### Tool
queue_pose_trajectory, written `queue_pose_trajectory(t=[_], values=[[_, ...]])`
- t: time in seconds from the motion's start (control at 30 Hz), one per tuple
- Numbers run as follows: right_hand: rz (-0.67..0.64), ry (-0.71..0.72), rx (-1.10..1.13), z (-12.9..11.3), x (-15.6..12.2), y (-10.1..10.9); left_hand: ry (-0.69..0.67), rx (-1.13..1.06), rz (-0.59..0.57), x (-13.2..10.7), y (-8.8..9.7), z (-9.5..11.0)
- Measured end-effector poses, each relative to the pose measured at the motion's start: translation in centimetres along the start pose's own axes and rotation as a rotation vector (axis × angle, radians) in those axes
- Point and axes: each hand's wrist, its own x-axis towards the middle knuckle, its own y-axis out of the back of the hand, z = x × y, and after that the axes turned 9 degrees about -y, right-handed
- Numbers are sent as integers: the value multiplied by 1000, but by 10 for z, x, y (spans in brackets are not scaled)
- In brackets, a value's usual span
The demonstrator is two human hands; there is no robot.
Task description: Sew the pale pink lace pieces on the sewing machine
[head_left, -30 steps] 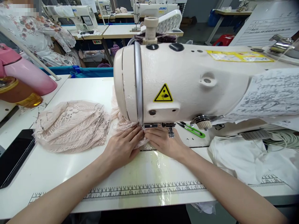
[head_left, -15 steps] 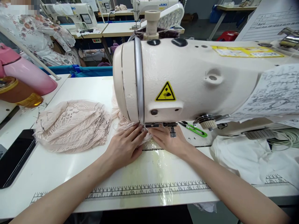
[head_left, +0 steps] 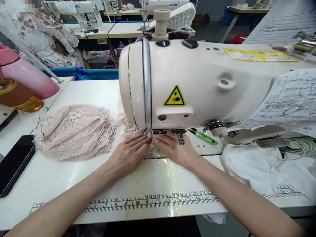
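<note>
A piece of pale pink lace fabric [head_left: 132,131] lies under the head of the sewing machine [head_left: 204,79]. Left of the needle area, my left hand [head_left: 130,149] rests on the lace with its fingers stretched flat and side by side. My right hand [head_left: 174,148] comes in from the other side, its fingers closed together at the lace's edge, beside the presser foot area. The machine head hides the needle, and the two hands' fingertips nearly meet there. A metal guide [head_left: 181,140] hangs in front of my right hand.
A stack of lace pieces [head_left: 76,131] lies left, near a black phone [head_left: 16,164], pink bottle [head_left: 29,72] and amber jar [head_left: 19,95]. Green thread snips [head_left: 204,136] and white cloth [head_left: 251,164] are right. A person in a floral sleeve [head_left: 59,36] sits beyond.
Both hands have shifted slightly at the needle area; my left fingers lie flatter and closer together, and my right fingertips sit slightly further left. The camera view has moved a little.
</note>
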Motion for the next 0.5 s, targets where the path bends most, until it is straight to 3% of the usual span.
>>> queue_pose_trajectory(t=[0.2,0.5], values=[[87,67,-20,-10,1,-3,24,40,1,1,2,-2],[69,97,104,-13,1,-8,53,40,-12,-1,0,-3]])
